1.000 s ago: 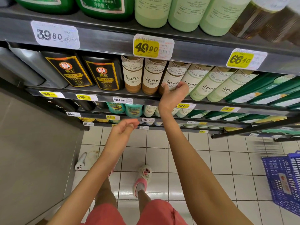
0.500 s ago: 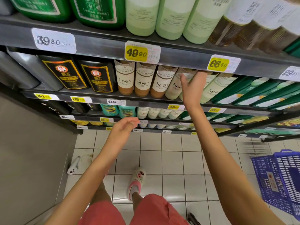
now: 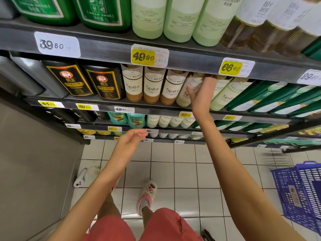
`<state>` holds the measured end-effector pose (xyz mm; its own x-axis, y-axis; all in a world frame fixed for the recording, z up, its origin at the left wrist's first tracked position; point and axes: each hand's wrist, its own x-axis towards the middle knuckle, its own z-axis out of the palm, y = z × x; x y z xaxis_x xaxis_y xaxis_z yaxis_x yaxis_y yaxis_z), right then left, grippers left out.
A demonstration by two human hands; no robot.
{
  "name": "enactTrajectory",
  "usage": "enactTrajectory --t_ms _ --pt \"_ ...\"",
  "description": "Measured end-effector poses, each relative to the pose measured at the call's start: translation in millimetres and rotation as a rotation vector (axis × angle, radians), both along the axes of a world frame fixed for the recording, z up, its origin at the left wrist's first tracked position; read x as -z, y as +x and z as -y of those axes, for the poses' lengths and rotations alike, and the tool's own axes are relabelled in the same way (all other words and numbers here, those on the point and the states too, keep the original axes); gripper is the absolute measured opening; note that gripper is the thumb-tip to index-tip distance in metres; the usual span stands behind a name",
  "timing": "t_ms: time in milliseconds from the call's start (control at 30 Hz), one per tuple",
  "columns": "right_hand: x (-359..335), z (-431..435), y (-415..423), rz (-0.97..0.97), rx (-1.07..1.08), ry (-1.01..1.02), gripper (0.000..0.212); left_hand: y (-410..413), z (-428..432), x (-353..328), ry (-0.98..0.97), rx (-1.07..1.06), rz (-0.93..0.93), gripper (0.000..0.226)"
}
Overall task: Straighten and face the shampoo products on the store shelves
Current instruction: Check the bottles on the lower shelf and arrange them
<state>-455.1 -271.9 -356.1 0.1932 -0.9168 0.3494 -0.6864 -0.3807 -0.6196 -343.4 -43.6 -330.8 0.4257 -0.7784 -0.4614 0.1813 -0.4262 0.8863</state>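
Reaching up to the second shelf [image 3: 156,108] with the right hand [image 3: 202,96], palm turned leftward, fingers straight and close together, thumb splayed out across the front of a pale green Spēs bottle [image 3: 182,98]. Touching it, not wrapping round it; some blur up there, so no calling how firmly. Sitting mid-row on that shelf, label partly hidden behind the thumb, just right of three brown Spēs bottles [image 3: 149,87] lined up shoulder to shoulder with labels forward. Beyond the hand, more pale Spēs bottles [image 3: 227,96], then a bank of dark green bottles [image 3: 260,98] running off to the right. Off to the left, two black bottles [image 3: 90,80] with gold-edged labels. Down low, hovering with the left hand [image 3: 130,143] out in front of the lower shelves, fingers loosely curled, holding nothing, touching nothing. Overhead on the top shelf, green jugs [image 3: 104,13], tall pale green bottles [image 3: 178,16], and a yellow 49.90 price tag [image 3: 144,56] on the rail. Underfoot, white tiled floor [image 3: 187,153], a pink-and-white slipper [image 3: 147,195], and a blue basket [image 3: 302,192] parked at the right edge.
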Motion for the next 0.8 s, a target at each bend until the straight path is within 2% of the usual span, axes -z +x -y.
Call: enactTrajectory --t_ms 100,300,533,700,800 --pt "7 -17 -16 0.106 -0.058 -0.055 0.054 -3 2 0 -0.003 0.023 0.017 0.019" --pt "17 -38 -26 0.46 0.019 0.199 0.081 -15 2 4 0.029 0.067 0.022 0.018" --pt "-2 -37 -40 0.317 -0.01 0.278 0.067 -36 -1 0 0.069 0.166 0.082 0.019" --pt "-28 -80 -66 0.46 0.077 0.372 0.051 -53 -8 -5 0.013 0.198 0.222 0.031" --pt "-42 -106 -82 0.55 0.09 0.515 0.042 -70 -15 -4 0.02 0.297 0.272 0.06"
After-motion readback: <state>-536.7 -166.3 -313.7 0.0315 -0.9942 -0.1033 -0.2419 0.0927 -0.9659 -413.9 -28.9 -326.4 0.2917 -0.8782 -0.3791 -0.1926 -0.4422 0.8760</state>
